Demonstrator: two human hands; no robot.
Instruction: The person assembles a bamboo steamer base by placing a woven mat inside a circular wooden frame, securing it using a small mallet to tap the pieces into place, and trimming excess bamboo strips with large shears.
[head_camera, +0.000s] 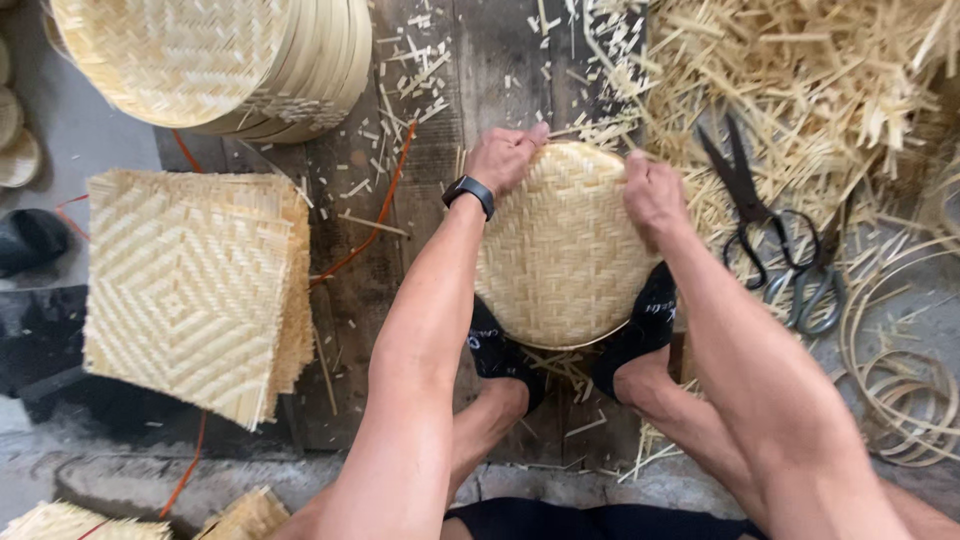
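A round woven bamboo tray rests on the dark wooden boards, its near rim pinned under my two feet in black socks. My left hand, with a black watch on the wrist, grips the tray's far left rim with fingers curled shut. On the far right rim my right hand presses down and holds the edge. Loose strip ends stick out past the rim between the two hands.
A stack of square woven mats lies to the left. Finished round trays are piled at the upper left. Black scissors and a second pair lie right, among cut bamboo strips. Coiled bamboo hoops sit far right.
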